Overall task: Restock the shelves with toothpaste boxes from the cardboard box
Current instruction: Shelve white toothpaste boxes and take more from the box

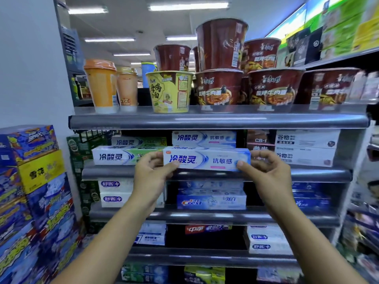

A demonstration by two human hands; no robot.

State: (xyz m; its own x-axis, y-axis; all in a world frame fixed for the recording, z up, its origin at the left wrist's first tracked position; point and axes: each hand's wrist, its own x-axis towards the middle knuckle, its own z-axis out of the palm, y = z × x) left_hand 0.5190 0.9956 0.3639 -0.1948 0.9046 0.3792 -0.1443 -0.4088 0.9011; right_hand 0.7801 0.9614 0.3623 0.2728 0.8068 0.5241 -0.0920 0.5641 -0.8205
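Note:
A white and blue toothpaste box (207, 159) is held level at the front edge of the second shelf (320, 175). My left hand (152, 173) pinches its left end and my right hand (266, 171) pinches its right end. Behind and above it lies another box of the same kind (204, 138). To its left sit green-striped toothpaste boxes (114, 155). The cardboard box is out of view.
Instant noodle cups (219, 87) and drink cups (100, 85) stand on the top shelf. White boxes (305, 147) fill the right of the second shelf. Lower shelves hold more toothpaste, including a Crest box (211, 201). Stacked blue cartons (30, 181) stand at the left.

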